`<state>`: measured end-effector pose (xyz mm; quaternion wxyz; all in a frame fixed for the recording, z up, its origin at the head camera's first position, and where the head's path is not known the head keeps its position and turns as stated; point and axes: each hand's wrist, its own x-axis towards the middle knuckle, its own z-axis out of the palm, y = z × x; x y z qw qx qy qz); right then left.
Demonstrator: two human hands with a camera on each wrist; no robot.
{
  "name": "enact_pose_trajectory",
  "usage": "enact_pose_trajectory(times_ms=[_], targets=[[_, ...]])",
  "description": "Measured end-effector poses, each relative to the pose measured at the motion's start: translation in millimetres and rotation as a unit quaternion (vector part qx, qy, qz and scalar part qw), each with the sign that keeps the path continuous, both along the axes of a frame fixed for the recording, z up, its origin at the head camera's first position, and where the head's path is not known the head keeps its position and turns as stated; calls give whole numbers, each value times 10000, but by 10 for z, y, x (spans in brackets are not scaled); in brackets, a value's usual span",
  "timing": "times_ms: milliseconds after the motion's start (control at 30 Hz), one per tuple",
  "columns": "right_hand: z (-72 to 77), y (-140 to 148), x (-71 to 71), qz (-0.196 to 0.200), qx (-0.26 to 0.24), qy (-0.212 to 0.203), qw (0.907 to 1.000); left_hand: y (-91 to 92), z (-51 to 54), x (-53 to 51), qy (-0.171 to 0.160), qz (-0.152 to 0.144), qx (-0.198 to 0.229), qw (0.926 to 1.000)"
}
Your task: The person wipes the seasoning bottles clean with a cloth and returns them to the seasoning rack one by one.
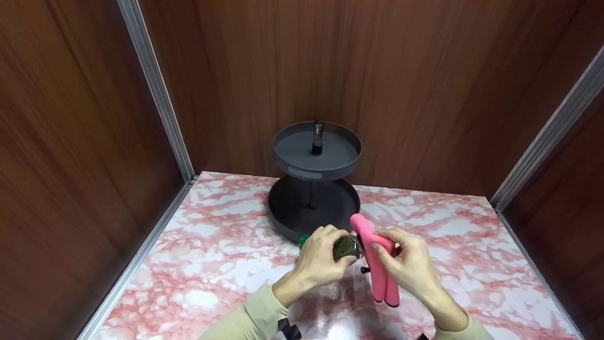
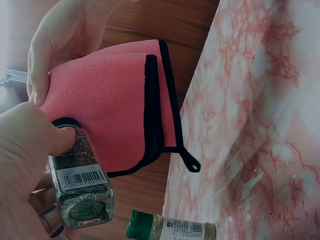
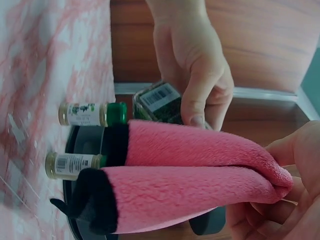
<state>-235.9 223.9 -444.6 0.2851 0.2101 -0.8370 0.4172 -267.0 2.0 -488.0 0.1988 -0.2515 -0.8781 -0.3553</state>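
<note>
My left hand [image 1: 320, 259] grips a square glass spice jar [image 2: 82, 192] filled with dark green flakes, a barcode label on its side. The jar is tilted, its base facing the left wrist camera and its top end against the cloth. A folded pink cloth [image 1: 376, 264] with black edging and a small black loop hangs from my right hand [image 1: 411, 262], pinched between thumb and fingers. In the right wrist view the cloth [image 3: 195, 150] partly covers the jar [image 3: 162, 102]. Fingers of the left hand hide the jar's middle.
Two green-capped spice jars stand on the table: one jar [image 3: 85, 114], and another jar [image 3: 72, 165] partly behind the cloth. Behind the hands is a black two-tier round tray [image 1: 278, 163]. Wood-grain panels [image 1: 236, 85] enclose the marbled pink table [image 1: 198, 264].
</note>
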Motion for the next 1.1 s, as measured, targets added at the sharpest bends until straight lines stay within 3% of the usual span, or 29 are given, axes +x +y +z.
enact_pose_trajectory(times_ms=[233,400,800,967,1100], targets=[[8,69,-104,-289,245,-308,9988,16,11,35,40,-126,4,9999],[-3,97,-148,-423,292,-294,9982,20,30,49,-7,-175,15,9998],[22,65,-55,-1,366,112,9993,41,33,18,-168,12,-36,9999],[55,50,33,248,321,71,9992,31,31,12,-124,100,14,9999],[61,44,58,185,328,1,9993,32,32,16,-106,116,11,9999]])
